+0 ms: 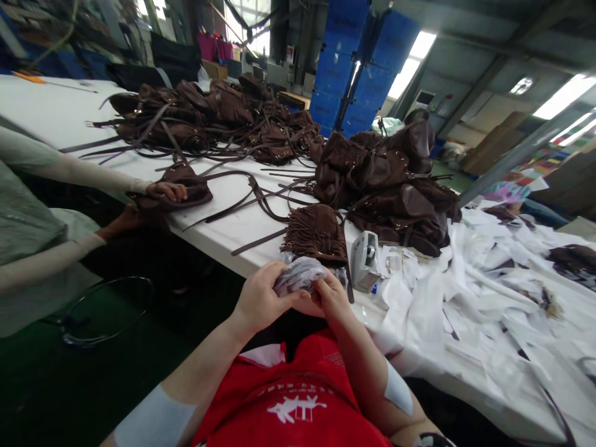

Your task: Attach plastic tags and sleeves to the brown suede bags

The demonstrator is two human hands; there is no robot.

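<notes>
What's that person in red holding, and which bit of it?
A crumpled greyish wad: the left hand holds its left side, the right hand its lower right.

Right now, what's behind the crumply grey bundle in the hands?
A brown fringed bag shows just beyond the grey bundle. Whatever the grey bundle itself covers can't be seen.

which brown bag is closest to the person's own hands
The fringed bag just beyond the left hand and right hand; the others lie farther off, mostly in heaps, one under the co-worker's hand.
</notes>
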